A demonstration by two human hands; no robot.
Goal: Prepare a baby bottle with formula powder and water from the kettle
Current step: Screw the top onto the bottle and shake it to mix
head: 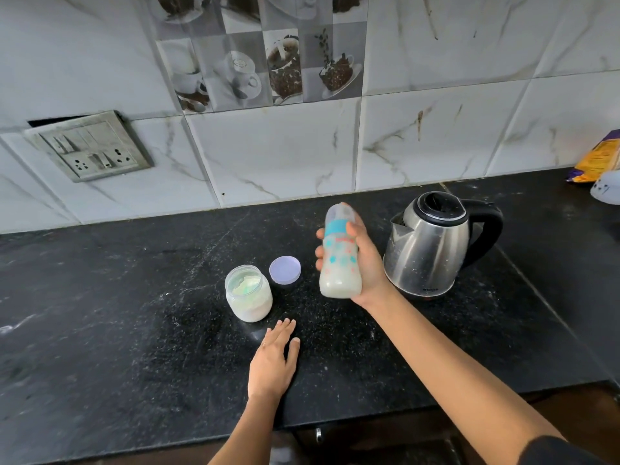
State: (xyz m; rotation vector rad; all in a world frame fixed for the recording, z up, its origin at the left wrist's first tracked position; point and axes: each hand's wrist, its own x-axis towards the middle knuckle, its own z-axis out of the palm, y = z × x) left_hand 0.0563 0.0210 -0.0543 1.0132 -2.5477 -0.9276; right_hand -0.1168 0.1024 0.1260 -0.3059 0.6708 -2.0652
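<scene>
My right hand point(364, 263) grips a baby bottle point(339, 260) above the black counter, fingers wrapped round its middle. The bottle has a clear cap, a teal ring and milky white liquid in its lower part. My left hand point(273, 360) rests flat on the counter, fingers straight, just in front of an open jar of white formula powder point(249, 293). The jar's pale purple lid point(285, 270) lies on the counter behind and to the right of the jar. A steel kettle point(432, 243) with a black lid and handle stands to the right of the bottle.
The black stone counter point(117, 313) runs to a marble-tiled wall with a switch and socket plate point(89, 147) at the left. A yellow and purple packet point(597, 159) and a white object point(607, 191) sit at the far right. The counter's front edge is near me.
</scene>
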